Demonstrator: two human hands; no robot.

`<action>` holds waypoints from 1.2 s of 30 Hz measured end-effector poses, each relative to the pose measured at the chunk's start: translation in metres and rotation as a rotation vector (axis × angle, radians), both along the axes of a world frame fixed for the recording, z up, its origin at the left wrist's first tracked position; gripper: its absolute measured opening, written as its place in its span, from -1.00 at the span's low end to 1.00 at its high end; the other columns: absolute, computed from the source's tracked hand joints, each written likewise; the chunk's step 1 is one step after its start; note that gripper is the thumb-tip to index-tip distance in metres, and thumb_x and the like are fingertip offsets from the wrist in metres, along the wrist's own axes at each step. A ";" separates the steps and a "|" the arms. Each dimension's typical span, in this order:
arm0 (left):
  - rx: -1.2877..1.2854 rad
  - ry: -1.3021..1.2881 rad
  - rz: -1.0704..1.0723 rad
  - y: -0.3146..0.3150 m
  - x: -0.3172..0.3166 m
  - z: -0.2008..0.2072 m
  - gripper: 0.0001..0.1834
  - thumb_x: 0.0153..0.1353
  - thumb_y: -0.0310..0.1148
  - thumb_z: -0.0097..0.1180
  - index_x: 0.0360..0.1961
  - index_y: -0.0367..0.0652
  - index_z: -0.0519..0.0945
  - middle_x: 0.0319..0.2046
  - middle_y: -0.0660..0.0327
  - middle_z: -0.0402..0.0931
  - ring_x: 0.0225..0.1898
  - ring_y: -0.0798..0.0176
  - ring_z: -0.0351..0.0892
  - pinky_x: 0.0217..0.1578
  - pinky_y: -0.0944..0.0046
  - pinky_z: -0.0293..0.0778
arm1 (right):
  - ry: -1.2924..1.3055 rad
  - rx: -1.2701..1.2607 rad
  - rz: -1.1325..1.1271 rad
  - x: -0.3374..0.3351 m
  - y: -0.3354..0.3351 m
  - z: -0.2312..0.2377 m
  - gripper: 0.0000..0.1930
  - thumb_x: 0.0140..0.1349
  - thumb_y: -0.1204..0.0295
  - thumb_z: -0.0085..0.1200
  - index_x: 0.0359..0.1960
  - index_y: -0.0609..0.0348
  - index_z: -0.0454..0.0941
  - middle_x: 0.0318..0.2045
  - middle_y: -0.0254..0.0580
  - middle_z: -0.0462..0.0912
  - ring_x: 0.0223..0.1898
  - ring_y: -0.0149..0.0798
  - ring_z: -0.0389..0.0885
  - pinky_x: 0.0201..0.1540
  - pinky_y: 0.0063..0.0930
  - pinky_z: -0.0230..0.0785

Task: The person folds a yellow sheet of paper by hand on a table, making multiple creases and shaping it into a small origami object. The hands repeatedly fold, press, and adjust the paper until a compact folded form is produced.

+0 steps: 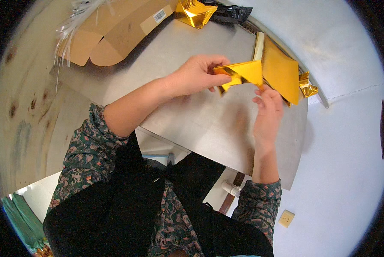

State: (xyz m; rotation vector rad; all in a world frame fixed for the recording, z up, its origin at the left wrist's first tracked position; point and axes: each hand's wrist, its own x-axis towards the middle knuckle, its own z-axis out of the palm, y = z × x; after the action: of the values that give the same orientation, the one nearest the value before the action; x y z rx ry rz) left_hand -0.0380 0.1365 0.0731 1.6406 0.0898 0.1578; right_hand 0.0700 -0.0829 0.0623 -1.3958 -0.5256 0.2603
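Note:
Between my two hands, above the grey table, is a folded piece of shiny gold foil paper. My left hand pinches its left end, thumb in front and fingers behind. At its lower right corner the fingertips of my right hand are closed on the paper; the right hand is slightly blurred. Just right of the folded piece lies a stack of flat gold foil sheets, partly behind it. The piece has a triangular face toward me and a darker fold beneath.
Nested gold folded pieces stand at the far edge beside a black plastic bag. A brown cardboard box with white strips is at far left. A crumpled gold piece lies by the wall. The table has a curved-looking edge.

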 end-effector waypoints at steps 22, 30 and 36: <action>0.312 -0.238 -0.029 -0.017 -0.010 0.005 -0.77 0.31 -0.35 0.35 -0.10 -0.25 0.68 -0.35 0.28 0.60 -0.39 0.44 0.53 -0.35 0.37 0.49 | -1.067 -0.237 -0.115 -0.013 0.001 0.011 -0.74 0.12 0.54 0.38 -0.12 0.07 0.70 -0.16 -0.27 0.68 -0.09 -0.22 0.57 0.09 -0.36 0.34; 0.543 -0.342 0.008 -0.021 -0.017 -0.004 -0.76 0.27 -0.37 0.36 -0.08 -0.22 0.68 -0.33 0.19 0.62 -0.40 0.32 0.60 -0.38 0.32 0.54 | -1.083 -0.252 -0.102 -0.025 0.008 0.005 -0.78 0.05 0.52 0.44 -0.24 0.08 0.72 -0.20 -0.25 0.68 -0.14 -0.17 0.57 -0.04 -0.35 0.37; 0.529 -0.336 0.024 -0.028 -0.022 -0.011 -0.78 0.28 -0.33 0.37 -0.12 -0.19 0.70 -0.36 0.17 0.67 -0.40 0.32 0.64 -0.37 0.33 0.54 | -0.881 -0.231 -0.037 -0.026 0.004 -0.005 -0.82 0.08 0.52 0.42 -0.28 0.10 0.68 -0.22 -0.27 0.68 -0.14 -0.20 0.55 -0.03 -0.35 0.36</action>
State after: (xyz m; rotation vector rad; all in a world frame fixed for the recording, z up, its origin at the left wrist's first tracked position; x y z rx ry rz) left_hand -0.0596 0.1085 0.0617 2.1141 -0.2057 0.5065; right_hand 0.0438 -0.0788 0.0572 -1.7156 -1.2153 -0.3645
